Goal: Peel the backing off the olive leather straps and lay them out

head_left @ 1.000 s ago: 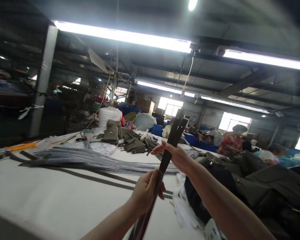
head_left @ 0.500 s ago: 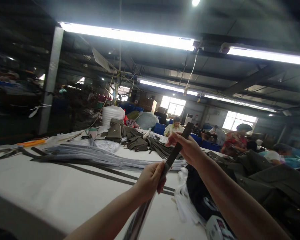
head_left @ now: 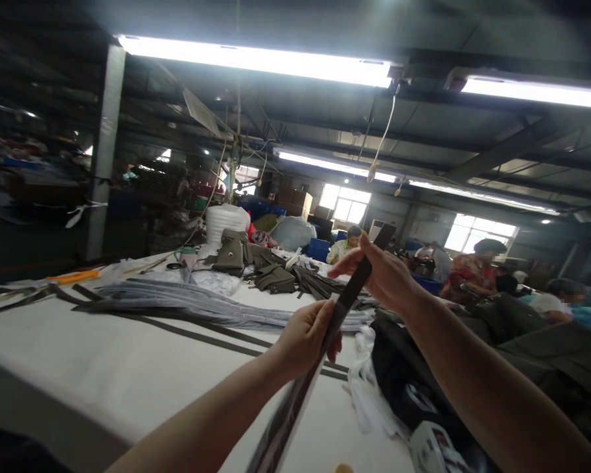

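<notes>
A long dark strap (head_left: 350,289) runs up from the bottom edge to the centre, its lower part in a clear, shiny sleeve. My left hand (head_left: 309,336) is closed round it where the sleeve ends, thumb on top. Higher up, my right hand (head_left: 381,270) is at the strap's bare upper end, with the fingers stretched out behind it and the thumb raised. Behind my hands, a bundle of grey wrapped straps (head_left: 187,303) lies across the white table (head_left: 103,368).
Dark green bags (head_left: 230,253) and clear plastic lie at the table's far side. White strips (head_left: 372,387), a white box-like device (head_left: 432,448) and dark fabric pieces (head_left: 546,348) are on the right. Several people sit beyond. An orange tool (head_left: 73,276) lies far left.
Both hands and the strap have shifted a little right and up in the view. My right hand's thumb now stands up, and its fingers are straighter.
</notes>
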Action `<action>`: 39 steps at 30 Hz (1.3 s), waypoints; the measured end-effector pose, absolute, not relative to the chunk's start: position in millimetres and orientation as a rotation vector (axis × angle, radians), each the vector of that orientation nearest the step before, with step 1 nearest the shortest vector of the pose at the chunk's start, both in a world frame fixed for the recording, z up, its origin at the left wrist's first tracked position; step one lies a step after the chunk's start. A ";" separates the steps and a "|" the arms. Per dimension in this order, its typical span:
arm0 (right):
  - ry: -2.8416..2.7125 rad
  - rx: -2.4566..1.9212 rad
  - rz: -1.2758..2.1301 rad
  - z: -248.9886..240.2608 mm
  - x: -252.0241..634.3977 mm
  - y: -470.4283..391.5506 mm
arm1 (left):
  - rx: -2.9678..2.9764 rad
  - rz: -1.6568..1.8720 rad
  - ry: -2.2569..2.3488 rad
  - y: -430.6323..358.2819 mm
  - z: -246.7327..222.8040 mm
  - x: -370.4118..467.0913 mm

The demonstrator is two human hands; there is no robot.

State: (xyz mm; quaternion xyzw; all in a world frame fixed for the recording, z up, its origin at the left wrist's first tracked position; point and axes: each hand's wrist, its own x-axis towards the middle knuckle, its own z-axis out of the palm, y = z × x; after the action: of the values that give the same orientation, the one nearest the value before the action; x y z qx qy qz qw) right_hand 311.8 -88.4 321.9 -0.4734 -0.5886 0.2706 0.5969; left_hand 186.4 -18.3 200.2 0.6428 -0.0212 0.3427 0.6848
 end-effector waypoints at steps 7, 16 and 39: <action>-1.513 -1.204 0.592 377.1 316.1 -88.3 | 1.406 0.776 -0.129 -23.1 228.1 193.8; -1.663 -1.360 0.640 368.2 292.6 -75.6 | 1.449 0.996 -0.163 -11.5 277.1 195.1; -1.623 -1.502 1.392 185.5 249.9 -70.7 | 1.292 1.053 -0.118 -10.6 265.3 168.9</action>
State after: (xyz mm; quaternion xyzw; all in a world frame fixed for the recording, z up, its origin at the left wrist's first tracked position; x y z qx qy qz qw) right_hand 249.9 -70.7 185.5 -0.5549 -0.5995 0.5142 0.2613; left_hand 168.9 -10.6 265.3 0.5733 -0.0523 0.4675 0.6708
